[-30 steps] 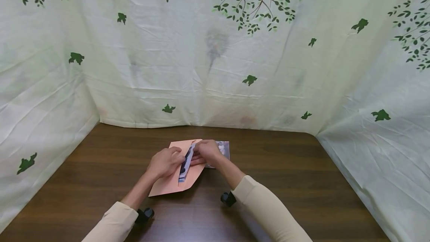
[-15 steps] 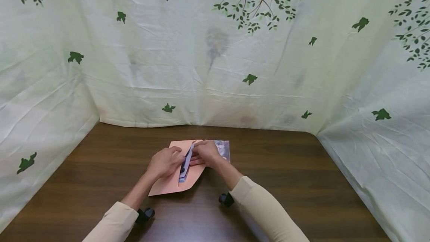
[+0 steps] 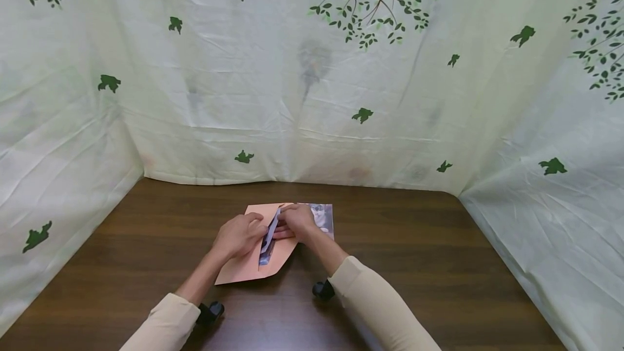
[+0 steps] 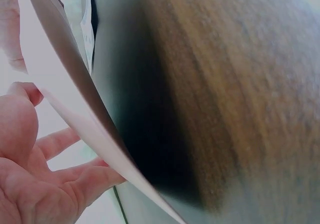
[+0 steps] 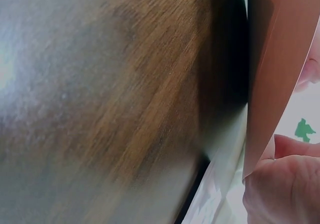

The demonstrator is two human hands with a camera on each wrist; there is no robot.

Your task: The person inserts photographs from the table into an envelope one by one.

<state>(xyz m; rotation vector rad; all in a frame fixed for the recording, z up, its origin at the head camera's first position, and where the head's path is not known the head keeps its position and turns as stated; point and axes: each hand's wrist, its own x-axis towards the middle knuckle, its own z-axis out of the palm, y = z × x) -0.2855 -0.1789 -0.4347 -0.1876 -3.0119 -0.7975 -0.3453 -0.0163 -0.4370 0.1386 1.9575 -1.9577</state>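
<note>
A peach paper envelope [image 3: 239, 271] is held slightly tilted above the brown table in the head view. My left hand [image 3: 239, 235] grips its left side, with the thumb near the opening. Inside the opening shows a narrow strip of a bluish photo [image 3: 267, 238] with dark marks. My right hand [image 3: 298, 222] pinches the photo near its upper end, its other fingers against the envelope's right part. The left wrist view catches the left fingers [image 4: 65, 181] behind the envelope's pale edge [image 4: 75, 109]. In the right wrist view, the right hand is at the envelope's lower corner.
Another purplish-grey photo [image 3: 324, 220] lies on the table [image 3: 414, 264], partly covered by the right hand. A white cloth [image 3: 205, 96] with printed green leaves hangs behind the table and along both sides. Dark wrist cameras [image 3: 210, 312] sit under the sleeves.
The right forearm has shifted slightly left, and the photo in the envelope has tilted so less of its face shows. My left hand stays almost still.
</note>
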